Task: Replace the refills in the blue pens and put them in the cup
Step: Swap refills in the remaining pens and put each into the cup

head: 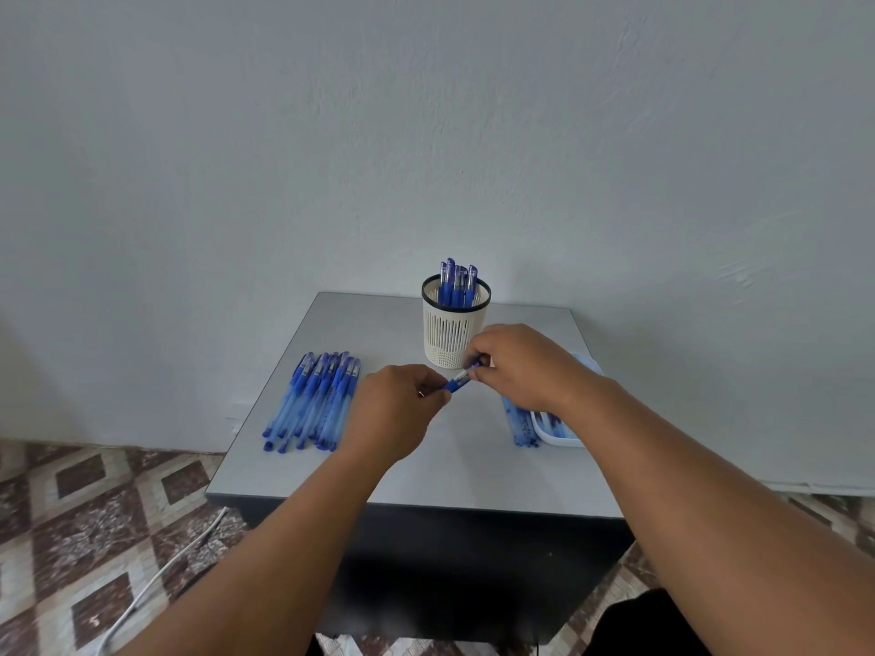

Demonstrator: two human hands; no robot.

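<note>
Blue pen [458,382] pinched by both hands (fingers curled): left [395,409], right [518,364].

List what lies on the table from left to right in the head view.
Row of blue pens → left hand → pen held between both hands → right hand → white tray at the right edge. The cup stands farther back, near the middle.

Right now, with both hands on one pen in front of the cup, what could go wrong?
1. The right hand works very near the cup; a bump might tip it and spill its pens.
2. The pen, pinched between the right and left hand, could slip or drop small parts onto the table.
</note>
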